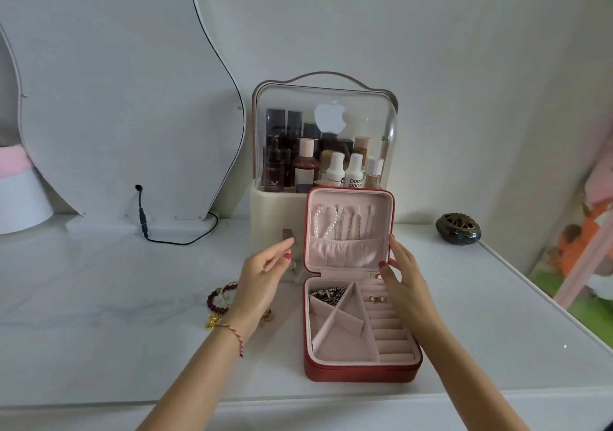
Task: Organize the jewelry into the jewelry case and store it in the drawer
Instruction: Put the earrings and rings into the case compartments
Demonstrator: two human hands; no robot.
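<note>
While bracelets [221, 299] remain on the tabletop [99, 298], the jewelry case [356, 311] stands open near its front edge.
Left hand [265, 273] hovers empty, fingers relaxed; right hand [403, 273] touches the lid's edge. Next: collect the bracelets.

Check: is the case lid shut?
No: the case lid stands upright, showing a pearl strand hung inside.

Bright, soft, even daylight; shadows stay faint, a pale one beside the jewelry case [361, 369]. Mild glare on the glossy desk [99, 284]. Wide-angle bending curves the edges, and the right margin is smeared and blurry
</note>
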